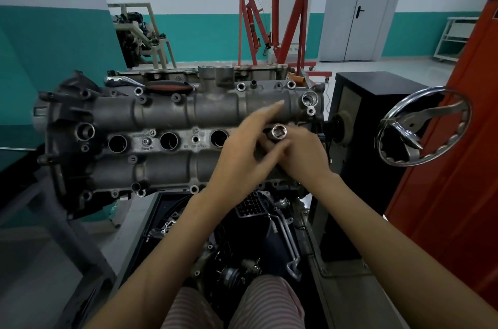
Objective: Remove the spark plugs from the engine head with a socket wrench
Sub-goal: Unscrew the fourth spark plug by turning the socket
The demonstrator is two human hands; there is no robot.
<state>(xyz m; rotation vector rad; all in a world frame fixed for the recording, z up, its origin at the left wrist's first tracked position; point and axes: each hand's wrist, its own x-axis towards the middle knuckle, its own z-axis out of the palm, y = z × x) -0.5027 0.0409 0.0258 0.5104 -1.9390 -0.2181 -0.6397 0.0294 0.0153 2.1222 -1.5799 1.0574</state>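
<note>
Two hands [242,151] [301,156] – socket [279,134] gripped (right), handwheel [423,126] near

Pretty even, soft indoor light, no hard shadows anywhere, probably from overhead fixtures out of frame. The floor [377,70] at the back is washed out by glare, and the chrome handwheel [424,126] catches bright highlights. Wide-angle lens bends the walls and edges noticeably. The left hand [242,151] shows slight motion blur; the dark area below the engine head [175,124] loses detail.
</note>
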